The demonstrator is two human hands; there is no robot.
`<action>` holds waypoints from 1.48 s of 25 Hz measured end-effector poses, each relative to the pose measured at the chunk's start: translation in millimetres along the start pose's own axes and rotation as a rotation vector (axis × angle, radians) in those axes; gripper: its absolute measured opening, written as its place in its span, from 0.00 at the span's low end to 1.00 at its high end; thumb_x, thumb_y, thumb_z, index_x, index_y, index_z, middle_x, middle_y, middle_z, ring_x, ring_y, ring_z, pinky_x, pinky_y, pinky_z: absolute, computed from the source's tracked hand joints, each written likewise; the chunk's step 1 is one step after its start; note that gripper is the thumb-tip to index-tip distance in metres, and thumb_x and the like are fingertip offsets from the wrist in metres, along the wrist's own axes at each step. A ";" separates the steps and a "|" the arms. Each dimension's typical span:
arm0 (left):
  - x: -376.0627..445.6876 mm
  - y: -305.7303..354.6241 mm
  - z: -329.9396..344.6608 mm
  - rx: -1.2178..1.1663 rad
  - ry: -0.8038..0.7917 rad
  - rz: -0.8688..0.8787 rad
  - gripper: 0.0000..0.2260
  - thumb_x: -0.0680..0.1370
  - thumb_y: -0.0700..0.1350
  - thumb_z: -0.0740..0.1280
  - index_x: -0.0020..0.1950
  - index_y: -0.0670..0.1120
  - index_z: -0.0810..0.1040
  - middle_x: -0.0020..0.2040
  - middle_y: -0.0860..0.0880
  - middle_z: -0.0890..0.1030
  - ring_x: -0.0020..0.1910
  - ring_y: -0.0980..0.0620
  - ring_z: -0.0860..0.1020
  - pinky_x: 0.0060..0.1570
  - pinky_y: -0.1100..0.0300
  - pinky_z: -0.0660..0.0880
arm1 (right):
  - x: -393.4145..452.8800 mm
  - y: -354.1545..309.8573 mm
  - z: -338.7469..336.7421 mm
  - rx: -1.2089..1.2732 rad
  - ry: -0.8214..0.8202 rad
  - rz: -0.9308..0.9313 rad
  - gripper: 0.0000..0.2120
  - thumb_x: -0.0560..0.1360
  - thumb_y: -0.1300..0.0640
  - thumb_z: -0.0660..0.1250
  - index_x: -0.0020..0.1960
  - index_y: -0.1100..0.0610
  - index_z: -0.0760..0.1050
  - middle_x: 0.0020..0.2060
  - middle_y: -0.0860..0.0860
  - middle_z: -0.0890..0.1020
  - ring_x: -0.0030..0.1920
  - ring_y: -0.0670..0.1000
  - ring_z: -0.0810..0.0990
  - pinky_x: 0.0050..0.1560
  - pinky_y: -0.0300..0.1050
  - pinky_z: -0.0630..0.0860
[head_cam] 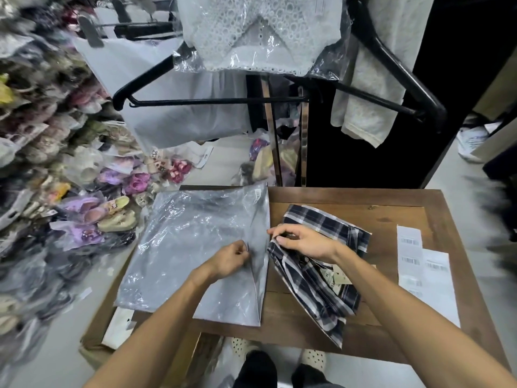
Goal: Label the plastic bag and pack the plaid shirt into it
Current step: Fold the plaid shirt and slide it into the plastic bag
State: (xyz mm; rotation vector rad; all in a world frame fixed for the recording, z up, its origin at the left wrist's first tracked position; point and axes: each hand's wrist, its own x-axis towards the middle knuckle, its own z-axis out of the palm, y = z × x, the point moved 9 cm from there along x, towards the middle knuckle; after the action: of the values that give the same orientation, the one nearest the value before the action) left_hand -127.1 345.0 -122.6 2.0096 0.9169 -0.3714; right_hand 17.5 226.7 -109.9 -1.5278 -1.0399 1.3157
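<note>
My left hand (233, 257) pinches the open edge of the plastic bag (193, 247) lying on the tabletop (391, 208), while my right hand (302, 242) has its grip closed on the plaid shirt (316, 275) beside it, so I should lift that edge wide before feeding the bunched fabric in.

Barcodes on white label strips (410, 256); print too blurred to read.

My forearms are bare, no sleeves, both hands ungloved; below I see black trousers (256, 369) and cream, dark-dotted slippers (313, 357).
</note>
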 end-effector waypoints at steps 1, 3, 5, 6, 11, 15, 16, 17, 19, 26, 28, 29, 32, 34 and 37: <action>-0.7 -1.2 0.0 -0.038 -0.005 -0.001 0.10 0.82 0.44 0.63 0.40 0.49 0.70 0.36 0.53 0.73 0.36 0.53 0.70 0.37 0.61 0.67 | 6.5 2.4 2.5 -0.146 0.031 -0.024 0.05 0.82 0.52 0.66 0.53 0.48 0.81 0.67 0.47 0.78 0.70 0.46 0.72 0.71 0.46 0.65; -2.7 0.0 -2.4 -0.078 0.009 0.005 0.10 0.80 0.45 0.63 0.39 0.50 0.71 0.35 0.53 0.75 0.36 0.53 0.72 0.40 0.58 0.69 | 21.1 7.4 12.9 -0.489 0.116 -0.049 0.06 0.81 0.48 0.67 0.53 0.46 0.82 0.63 0.45 0.78 0.71 0.50 0.67 0.74 0.53 0.60; -6.8 4.2 -5.9 -0.102 0.042 0.009 0.11 0.80 0.44 0.62 0.38 0.49 0.71 0.34 0.52 0.75 0.36 0.53 0.72 0.39 0.58 0.69 | 30.3 4.3 19.9 -0.735 0.244 -0.034 0.10 0.81 0.47 0.65 0.56 0.49 0.82 0.63 0.45 0.77 0.71 0.53 0.63 0.75 0.52 0.58; -8.7 5.6 -6.7 -0.116 0.060 0.015 0.12 0.81 0.44 0.61 0.37 0.48 0.71 0.34 0.52 0.75 0.36 0.53 0.71 0.39 0.58 0.69 | 32.2 2.0 23.0 -0.843 0.299 -0.035 0.11 0.81 0.47 0.65 0.57 0.50 0.82 0.64 0.46 0.76 0.70 0.54 0.62 0.75 0.52 0.58; -12.0 5.1 -11.2 -0.108 0.080 0.067 0.12 0.76 0.51 0.61 0.40 0.44 0.72 0.34 0.50 0.75 0.36 0.52 0.71 0.41 0.54 0.70 | 37.1 3.3 30.9 -1.078 0.496 0.004 0.15 0.81 0.48 0.62 0.58 0.55 0.82 0.57 0.52 0.76 0.63 0.57 0.69 0.70 0.55 0.67; -11.2 5.4 -20.5 -0.013 0.098 0.083 0.12 0.74 0.56 0.60 0.38 0.48 0.73 0.33 0.52 0.76 0.35 0.50 0.73 0.39 0.53 0.70 | 32.3 -5.6 24.6 -1.067 0.725 -0.023 0.11 0.79 0.52 0.66 0.55 0.58 0.82 0.52 0.55 0.77 0.55 0.58 0.73 0.63 0.55 0.74; -10.0 5.4 -20.7 0.014 0.098 0.086 0.13 0.73 0.58 0.60 0.38 0.49 0.74 0.34 0.52 0.78 0.36 0.49 0.75 0.40 0.53 0.72 | 29.9 -10.4 24.0 -1.065 0.737 -0.040 0.11 0.79 0.52 0.67 0.56 0.57 0.81 0.52 0.55 0.77 0.55 0.57 0.74 0.61 0.54 0.75; -8.6 5.2 -20.1 0.033 0.089 0.092 0.13 0.72 0.59 0.60 0.38 0.51 0.75 0.34 0.53 0.79 0.37 0.48 0.76 0.42 0.52 0.74 | 27.9 -13.9 26.0 -1.064 0.713 -0.061 0.11 0.79 0.51 0.67 0.56 0.56 0.80 0.52 0.54 0.78 0.54 0.56 0.75 0.57 0.51 0.76; -5.2 7.5 -17.0 0.060 0.074 0.120 0.13 0.71 0.61 0.59 0.37 0.54 0.74 0.33 0.55 0.78 0.37 0.49 0.76 0.47 0.51 0.76 | 23.8 -16.1 39.2 -1.047 0.529 -0.061 0.11 0.79 0.45 0.65 0.51 0.53 0.76 0.48 0.50 0.79 0.48 0.52 0.77 0.48 0.43 0.76; 1.9 11.8 -3.1 0.173 0.039 0.139 0.13 0.81 0.52 0.59 0.43 0.45 0.74 0.38 0.48 0.80 0.39 0.49 0.75 0.43 0.54 0.69 | 13.1 9.9 73.3 -1.218 -0.028 0.228 0.26 0.74 0.33 0.64 0.45 0.58 0.77 0.41 0.53 0.83 0.42 0.56 0.81 0.42 0.46 0.73; 2.1 11.7 -1.7 0.178 0.035 0.142 0.12 0.81 0.51 0.60 0.41 0.47 0.72 0.37 0.50 0.78 0.38 0.49 0.74 0.42 0.54 0.68 | 19.0 11.7 72.3 -1.117 -0.041 0.230 0.21 0.77 0.39 0.64 0.46 0.58 0.79 0.43 0.54 0.84 0.44 0.56 0.82 0.45 0.47 0.76; 1.8 11.5 -0.6 0.178 0.025 0.144 0.12 0.81 0.50 0.60 0.39 0.48 0.71 0.36 0.51 0.77 0.38 0.49 0.74 0.42 0.54 0.68 | 22.7 13.5 67.7 -1.006 -0.014 0.242 0.17 0.78 0.42 0.64 0.46 0.56 0.79 0.43 0.54 0.85 0.45 0.56 0.83 0.45 0.46 0.77; -0.3 11.3 4.7 0.156 -0.013 0.149 0.11 0.79 0.50 0.60 0.39 0.48 0.71 0.35 0.53 0.76 0.37 0.50 0.73 0.41 0.54 0.69 | 32.8 16.9 46.6 -0.655 0.134 0.284 0.07 0.80 0.50 0.64 0.47 0.49 0.80 0.39 0.49 0.85 0.42 0.52 0.85 0.37 0.39 0.73; -2.3 13.7 7.0 0.125 -0.017 0.153 0.11 0.79 0.51 0.59 0.41 0.46 0.73 0.35 0.53 0.76 0.36 0.51 0.72 0.41 0.53 0.70 | 37.4 14.4 35.9 -0.547 0.268 0.277 0.07 0.80 0.51 0.65 0.52 0.49 0.82 0.43 0.47 0.87 0.41 0.49 0.85 0.42 0.40 0.75; -0.8 12.6 7.1 0.124 -0.011 0.168 0.10 0.80 0.50 0.59 0.39 0.50 0.71 0.33 0.55 0.75 0.35 0.53 0.72 0.40 0.54 0.68 | 41.9 16.3 35.3 -0.541 0.393 0.284 0.09 0.79 0.51 0.68 0.57 0.51 0.82 0.49 0.46 0.87 0.45 0.46 0.84 0.50 0.45 0.82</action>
State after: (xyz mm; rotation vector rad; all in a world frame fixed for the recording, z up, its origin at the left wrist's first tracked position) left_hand -118.0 334.4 -118.8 2.1784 0.7270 -0.3517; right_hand -12.3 264.5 -140.8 -2.3014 -0.9884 0.8832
